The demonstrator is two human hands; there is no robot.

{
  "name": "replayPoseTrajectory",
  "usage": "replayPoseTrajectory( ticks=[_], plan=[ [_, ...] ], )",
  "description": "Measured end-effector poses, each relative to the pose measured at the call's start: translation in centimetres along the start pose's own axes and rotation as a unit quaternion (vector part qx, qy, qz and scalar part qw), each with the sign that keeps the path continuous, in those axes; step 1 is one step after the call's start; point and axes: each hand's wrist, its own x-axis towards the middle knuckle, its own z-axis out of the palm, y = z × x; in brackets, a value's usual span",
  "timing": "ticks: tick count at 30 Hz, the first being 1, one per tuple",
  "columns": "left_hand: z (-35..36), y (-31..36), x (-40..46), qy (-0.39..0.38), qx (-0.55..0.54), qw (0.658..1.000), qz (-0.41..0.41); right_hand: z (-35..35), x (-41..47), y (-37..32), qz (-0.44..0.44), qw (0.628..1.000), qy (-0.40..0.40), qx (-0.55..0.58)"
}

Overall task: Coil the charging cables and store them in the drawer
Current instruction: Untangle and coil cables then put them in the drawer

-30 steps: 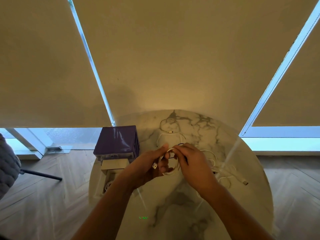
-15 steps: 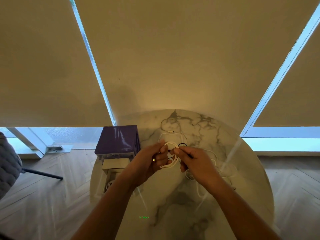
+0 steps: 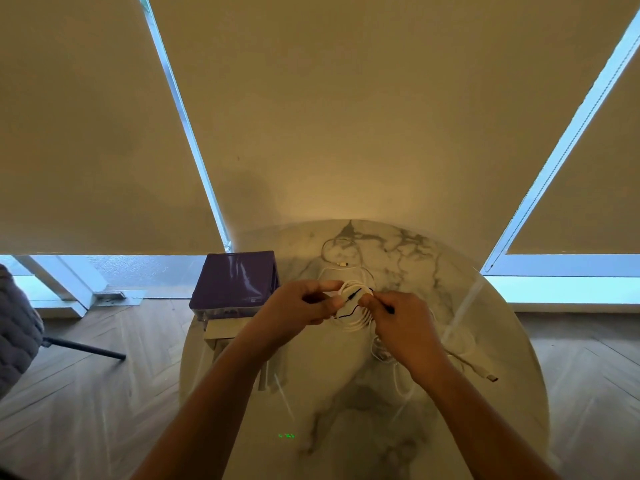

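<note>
Head view: purple box (image 3: 235,284) beside table (image 3: 346,410).

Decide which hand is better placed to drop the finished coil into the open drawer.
Left, probably. The left hand grips the white coil and is nearer the open drawer under the purple box; the right hand pinches a thin black tie.

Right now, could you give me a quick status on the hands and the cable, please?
Left hand and right hand both pinch the white cable coil above the marble table. Drawer open beneath the purple box. Loose cables remain.
</note>
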Motion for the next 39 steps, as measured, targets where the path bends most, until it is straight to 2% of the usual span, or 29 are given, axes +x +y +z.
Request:
replayPoseTrajectory(
  ticks=[3,8,11,13,15,17,20,26,32,36,39],
  plan=[
    [-0.2,-0.5,0.1,0.039,0.015,0.999,0.003,-0.5,-0.1,-0.7,0.04,0.992,-0.064,0.1],
    [-0.1,-1.0,0.1,0.026,-0.059,0.998,-0.003,-0.3,-0.2,-0.9,0.048,0.977,-0.111,0.177],
    [-0.1,-1.3,0.1,0.047,0.011,0.999,0.025,0.0,-0.3,-0.8,0.034,0.976,-0.117,0.181],
    [-0.2,-1.3,0.1,0.032,0.021,0.999,0.031,-0.1,-0.2,-0.6,0.028,0.975,-0.111,0.19],
    [-0.5,-1.0,-0.3,-0.012,-0.015,0.999,0.028,-0.3,-0.1,-0.4,0.03,0.973,-0.102,0.206],
    [-0.7,-0.5,-0.8,-0.055,-0.101,0.993,0.012,-0.6,0.1,-0.2,0.033,0.969,-0.105,0.222],
    [-0.8,-0.3,-1.1,-0.081,-0.188,0.979,-0.015,-0.6,0.3,0.0,0.033,0.963,-0.111,0.242],
    [-1.2,-0.6,-1.6,-0.135,-0.263,0.955,-0.011,-0.7,0.6,0.0,0.051,0.937,-0.125,0.322],
    [-1.0,-0.5,-1.6,-0.116,-0.248,0.962,-0.018,-0.7,0.4,0.2,0.049,0.948,-0.126,0.29],
    [-1.0,-0.4,-1.7,-0.105,-0.155,0.982,-0.023,-0.7,0.4,0.3,0.024,0.973,-0.106,0.203],
    [-1.1,-0.3,-1.6,-0.11,-0.16,0.98,-0.035,-0.5,0.5,0.3,-0.003,0.988,-0.078,0.135]
  ],
)
